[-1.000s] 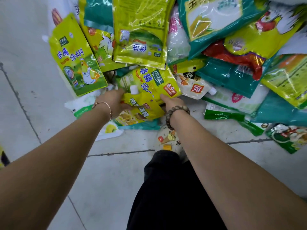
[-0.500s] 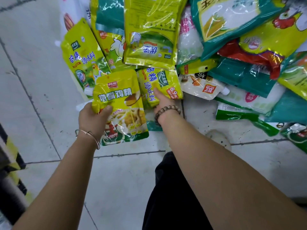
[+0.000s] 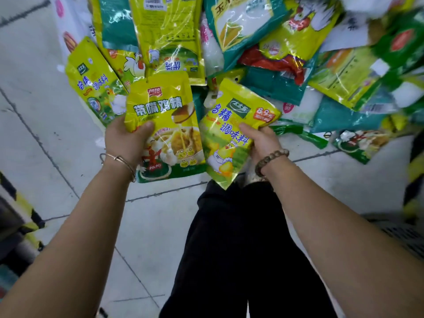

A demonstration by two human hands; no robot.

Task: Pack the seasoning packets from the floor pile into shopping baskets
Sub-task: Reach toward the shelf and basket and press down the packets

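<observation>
My left hand grips a yellow chicken-essence packet with a green bottom, thumb on its front, lifted above the floor. Beside it my right hand holds a second yellow seasoning packet with an orange price tag, tilted and raised off the pile. Behind both lies the floor pile of seasoning packets, yellow, teal and red bags overlapping each other. No complete shopping basket shows.
Pale tiled floor stretches to the left and below. My black trouser leg is at the bottom centre. A yellow-and-black striped object sits at the left edge, and a dark grid-like thing at the right edge.
My right hand has picked the price-tagged yellow packet up off the pile and drawn it toward me. The left hand has kept its packet and raised it a little.
</observation>
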